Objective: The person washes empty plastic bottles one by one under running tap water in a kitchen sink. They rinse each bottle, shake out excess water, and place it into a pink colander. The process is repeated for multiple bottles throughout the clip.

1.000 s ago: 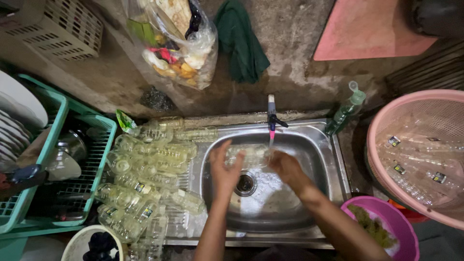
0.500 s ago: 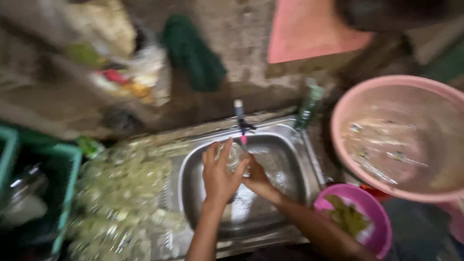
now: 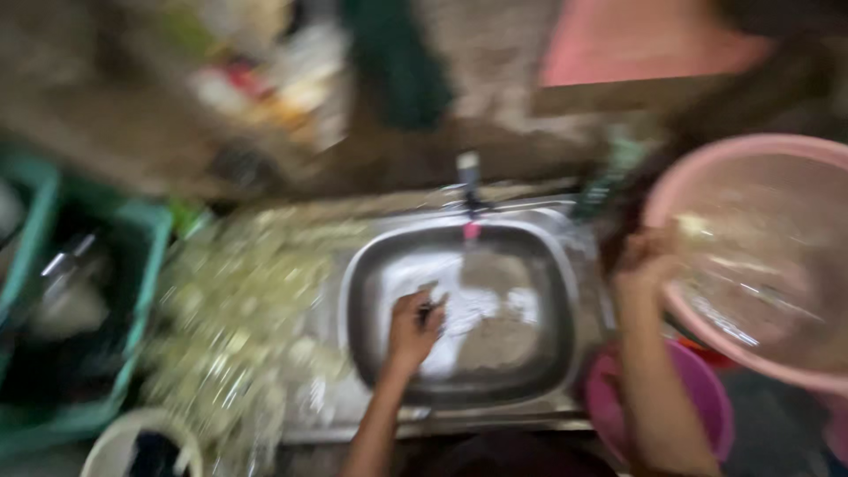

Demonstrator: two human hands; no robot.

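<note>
Two bare hands are seen over a blurred wash area, well apart from each other. The left hand (image 3: 415, 325) is held low inside the steel sink (image 3: 548, 371), a rounded rectangular basin of dull, wet metal; its fingers are curled inward, and a small dark thing seems to be pinched at the fingertips, though what it is cannot be told through the motion blur. The right hand (image 3: 649, 258) is raised at the near rim of the large pink basin (image 3: 707, 168), a round tub of smooth plastic; its fingers appear bent over the edge, but how firmly it is closed, and whether anything is held, cannot be told. Clear, glossy shapes are glimpsed lying inside that basin, smeared into pale streaks. A thin tap (image 3: 468, 190) with a reddish tip is set at the far edge of the sink. To the left of the sink, a heap of clear bottles (image 3: 238, 309) is spread over the drainboard, their shiny surfaces broken into greenish-white glints. Further left a green crate (image 3: 146, 265) of ribbed plastic is seen, with metal ware inside. A smaller purple bowl (image 3: 707, 406) is placed below the pink basin, beside the right forearm.
</note>
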